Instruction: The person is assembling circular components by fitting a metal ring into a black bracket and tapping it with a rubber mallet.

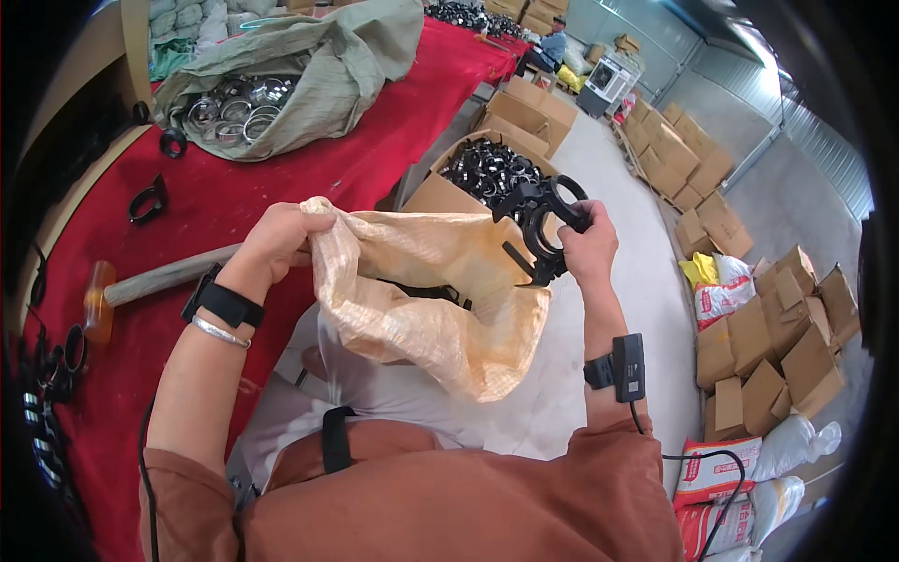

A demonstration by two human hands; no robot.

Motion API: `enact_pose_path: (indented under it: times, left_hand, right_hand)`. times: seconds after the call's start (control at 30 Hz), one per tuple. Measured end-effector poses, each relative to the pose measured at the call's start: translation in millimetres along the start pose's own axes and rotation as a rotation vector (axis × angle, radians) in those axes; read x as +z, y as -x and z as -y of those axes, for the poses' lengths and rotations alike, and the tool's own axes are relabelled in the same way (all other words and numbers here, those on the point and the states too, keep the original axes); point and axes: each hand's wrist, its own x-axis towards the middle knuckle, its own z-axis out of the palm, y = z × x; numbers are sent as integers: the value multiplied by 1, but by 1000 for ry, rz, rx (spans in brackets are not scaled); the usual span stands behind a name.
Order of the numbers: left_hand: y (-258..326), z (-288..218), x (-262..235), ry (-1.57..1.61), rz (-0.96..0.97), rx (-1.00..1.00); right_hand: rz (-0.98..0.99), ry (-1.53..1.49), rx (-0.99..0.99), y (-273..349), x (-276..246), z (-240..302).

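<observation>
My left hand (281, 242) is closed on the rim of a pale orange woven sack (421, 361), which hangs with its mouth open in front of me. A few black parts lie partly hidden inside it. My right hand (590, 248) grips several black ring clamps (538, 229) above the sack's right side. They are bunched together, with rings and flat arms sticking out. A cardboard box (445, 195) full of similar black rings stands just beyond the sack.
On the red-covered table (309, 178) are a grey-green sack (365, 70) of shiny metal rings, a mallet (159, 281) and loose black clamps (147, 201). Cardboard boxes (749, 347) and filled bags (716, 473) line the right side. A seated person (551, 47) is far off.
</observation>
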Motion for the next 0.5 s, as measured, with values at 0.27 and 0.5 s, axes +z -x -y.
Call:
enact_pose_path:
  times: [0.27, 0.5]
  left_hand:
    - [-26, 22, -20, 428, -15, -20]
    - [-47, 39, -31, 681, -241, 121]
  right_hand:
    - [-45, 98, -119, 14, -27, 40]
    - [-88, 191, -212, 18, -28, 55]
